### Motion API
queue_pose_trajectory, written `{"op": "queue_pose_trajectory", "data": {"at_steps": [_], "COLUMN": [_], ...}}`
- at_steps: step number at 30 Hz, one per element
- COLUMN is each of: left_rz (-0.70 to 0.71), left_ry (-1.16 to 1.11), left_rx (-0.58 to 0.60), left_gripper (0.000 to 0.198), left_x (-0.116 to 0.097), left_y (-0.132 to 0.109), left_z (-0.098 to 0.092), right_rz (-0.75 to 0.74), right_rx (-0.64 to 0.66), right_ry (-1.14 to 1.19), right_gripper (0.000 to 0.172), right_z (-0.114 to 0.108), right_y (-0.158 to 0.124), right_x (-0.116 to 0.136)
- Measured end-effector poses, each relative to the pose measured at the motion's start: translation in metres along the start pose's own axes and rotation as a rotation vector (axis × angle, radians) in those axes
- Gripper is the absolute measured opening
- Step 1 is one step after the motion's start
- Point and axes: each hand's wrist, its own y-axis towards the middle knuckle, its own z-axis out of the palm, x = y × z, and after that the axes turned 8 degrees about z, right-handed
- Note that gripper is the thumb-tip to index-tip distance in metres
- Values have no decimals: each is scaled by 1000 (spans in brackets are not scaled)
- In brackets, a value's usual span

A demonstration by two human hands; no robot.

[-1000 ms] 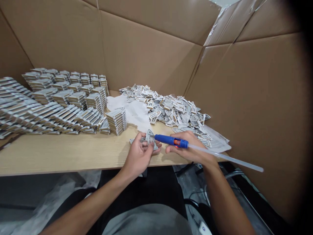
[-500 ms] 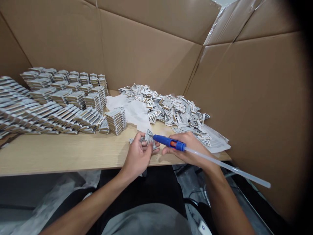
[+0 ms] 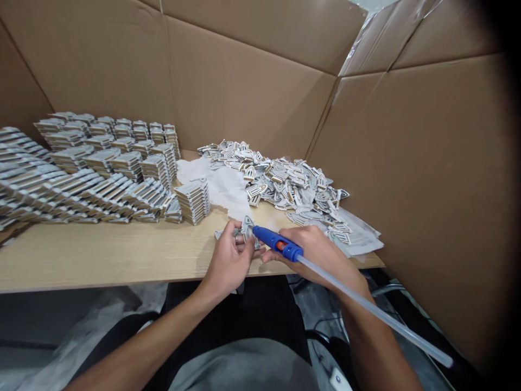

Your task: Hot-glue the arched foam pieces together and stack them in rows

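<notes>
While left hand (image 3: 226,262) pinches a badge (image 3: 247,227), right hand (image 3: 323,256) holds a glue gun (image 3: 277,244).

bare forearms, small ring (image 3: 236,238) on a left hand (image 3: 228,262) finger, grey top (image 3: 244,365) low in view.

Stacks (image 3: 101,163) left, loose pile (image 3: 285,182) right, apparently on paper (image 3: 222,187); glue gun (image 3: 277,244) before them.
</notes>
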Motion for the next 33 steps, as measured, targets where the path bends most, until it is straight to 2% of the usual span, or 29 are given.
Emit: {"op": "queue_pose_trajectory", "data": {"at_steps": [5, 9, 14, 16, 18, 20, 22, 24, 28, 33], "left_rz": [6, 12, -24, -6, 9, 5, 1, 29, 70, 40], "left_ry": [11, 45, 53, 56, 46, 42, 66, 110, 182, 97], "left_rx": [5, 13, 20, 13, 8, 26, 57, 71, 43, 29], "left_gripper": [58, 50, 50, 50, 50, 49, 44, 38, 33, 29], "left_x": [0, 2, 5, 5, 3, 0, -3, -6, -6, -1], "left_y": [0, -3, -8, -8, -7, -6, -5, -2, 2, 4], "left_z": [-1, -2, -3, -3, -2, -1, -2, -4, -9, -8], "right_rz": [28, 19, 31, 37, 27, -26, -69, -37, 133, 94], "right_rx": [4, 39, 33, -70, -252, -406, -453, -438, -341, -85], "right_ry": [22, 28, -95, -95, 10, 145, 228, 300, 483, 474], "right_gripper": [37, 26, 9, 9, 11, 19, 25, 32, 40, 35], "right_z": [0, -1, -1, -5, -12, -23, -32, -38, -40, -35], "right_y": [-3, -11, -23, -29, -33, -35, -35, -31, -20, -6], "right_x": [6, 22, 41, 44, 41, 35, 26, 13, -12, -23]}}
